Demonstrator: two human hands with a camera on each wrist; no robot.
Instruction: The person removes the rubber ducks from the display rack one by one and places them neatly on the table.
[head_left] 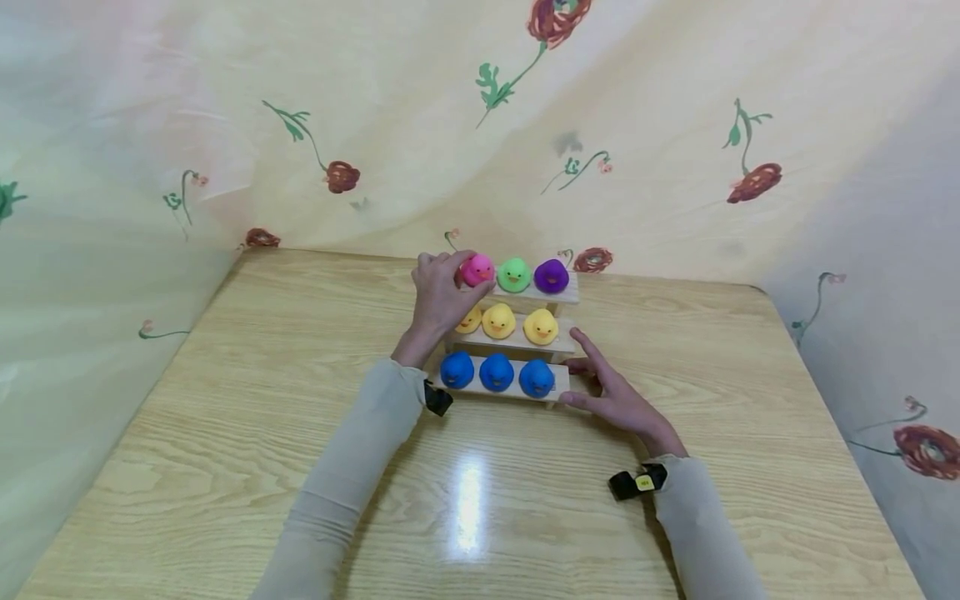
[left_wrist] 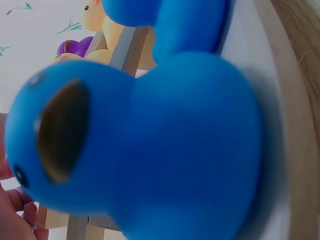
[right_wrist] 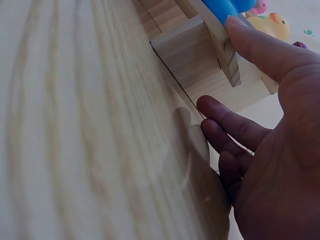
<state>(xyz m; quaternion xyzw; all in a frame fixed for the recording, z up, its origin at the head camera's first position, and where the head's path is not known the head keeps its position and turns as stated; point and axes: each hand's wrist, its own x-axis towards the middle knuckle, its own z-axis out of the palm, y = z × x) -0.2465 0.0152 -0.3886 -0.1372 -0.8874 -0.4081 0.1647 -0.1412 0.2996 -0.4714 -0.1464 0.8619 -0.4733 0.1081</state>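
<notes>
A small three-tier wooden stand (head_left: 561, 386) bears rows of rubber ducks. My left hand (head_left: 438, 292) pinches a pink rubber duck (head_left: 477, 269) between thumb and fingers at the left end of the top tier. Beside it sit a green duck (head_left: 513, 275) and a purple duck (head_left: 552, 277). Yellow ducks (head_left: 498, 321) line the middle tier, the leftmost partly behind my left hand. On the bottom tier stand blue ducks (head_left: 497, 372); one blue duck (left_wrist: 190, 135) fills most of the left wrist view. With fingers spread, my right hand (head_left: 615, 400) is at the stand's right end.
The stand rests on a wood-grain table (head_left: 247, 417). Behind and at the sides hangs a pale cloth (head_left: 420, 150) printed with red flowers. A black wrist strap (head_left: 637, 482) is on the right arm.
</notes>
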